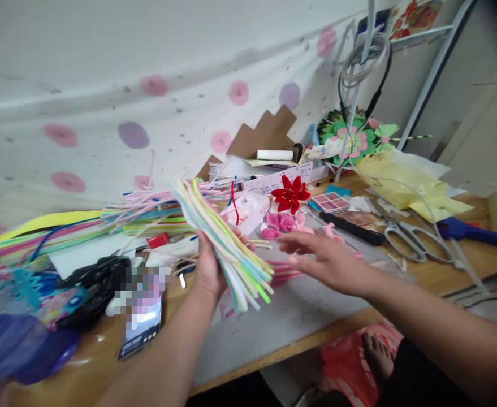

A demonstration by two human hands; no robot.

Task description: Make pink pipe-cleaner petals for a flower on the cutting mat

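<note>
A thick bundle of pipe cleaners point(231, 249) in cream, pale blue, white and lime green is gripped by my left hand point(210, 265), tilted over the grey mat point(273, 328). Just right of the bundle is my right hand point(320, 260), its fingers stretched out and nothing in them. Beyond the hands lie pink fuzzy flower pieces point(282, 223) and a red fuzzy flower point(290, 195) with a yellow centre. Pink pipe cleaners point(288, 272) lie on the mat, partly hidden behind the bundle and my right hand.
More coloured pipe cleaners point(146, 212) spread along the back left. A phone point(142, 322) and a black plastic bag point(95, 282) lie at left. Toward the right are scissors point(418, 240), a black-handled tool point(352, 228), a blue-handled tool point(481, 233) and yellow wrapping point(413, 175).
</note>
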